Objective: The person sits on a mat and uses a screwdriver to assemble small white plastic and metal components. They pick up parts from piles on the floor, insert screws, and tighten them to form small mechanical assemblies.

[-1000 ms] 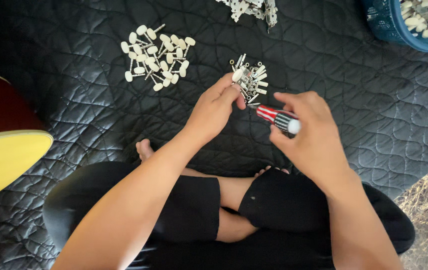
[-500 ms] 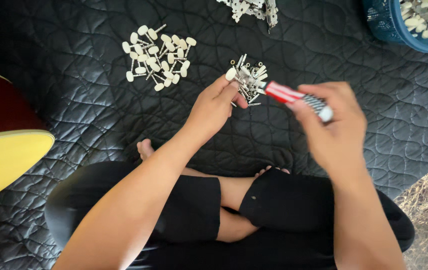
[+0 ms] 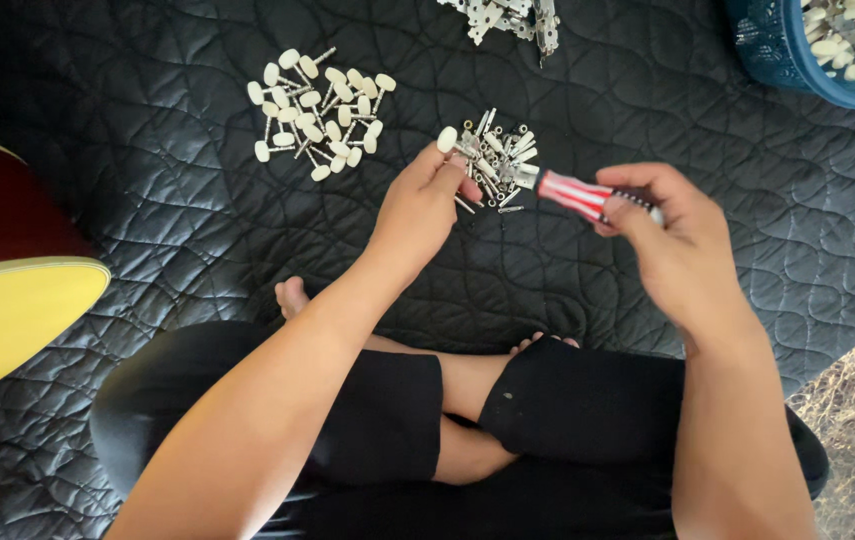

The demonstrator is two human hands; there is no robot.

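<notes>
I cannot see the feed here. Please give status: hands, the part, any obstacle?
Left hand pinches a small white-knobbed peg. Right hand grips red-striped screwdriver, tip at the peg. Small metal parts pile directly beneath; nothing blocks.

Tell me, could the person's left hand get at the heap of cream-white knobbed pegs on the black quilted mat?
Probably yes: the left hand sits near the cream-white pegs, with only bare black quilted mat between.

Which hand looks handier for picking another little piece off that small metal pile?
Probably the left hand: its fingertips pinch a small peg right at the metal pile, while the right hand is busy gripping the red-handled screwdriver.
</notes>
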